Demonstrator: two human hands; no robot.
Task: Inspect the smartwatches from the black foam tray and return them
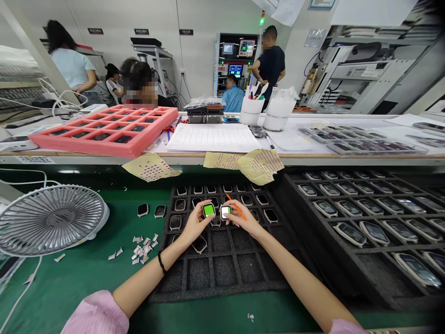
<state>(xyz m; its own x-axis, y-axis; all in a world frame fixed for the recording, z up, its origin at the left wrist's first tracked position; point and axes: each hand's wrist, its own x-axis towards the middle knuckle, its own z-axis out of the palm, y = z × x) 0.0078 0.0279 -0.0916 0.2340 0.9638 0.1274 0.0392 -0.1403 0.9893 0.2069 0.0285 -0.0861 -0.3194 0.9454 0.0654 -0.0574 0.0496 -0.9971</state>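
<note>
My left hand (195,222) grips a smartwatch body with a lit green screen (209,210). Close beside it, my right hand (245,217) holds a second smartwatch body whose screen is white (225,212). An orange stick like a pen (239,209) also lies in the right hand's fingers. Both hands are above a black foam tray (222,250), where strapless dark-screened watch bodies fill many of the rear compartments. Two more watch bodies, one of them a dark-screened watch (143,210), rest on the green mat left of the tray.
A round fan (59,218) and small paper scraps (141,250) lie on the green mat (121,283) at left. Another black tray of watches (375,273) stands at right. Above are a shelf with a pink foam tray (135,147), papers (212,138) and white tubs (251,111). Several people are beyond.
</note>
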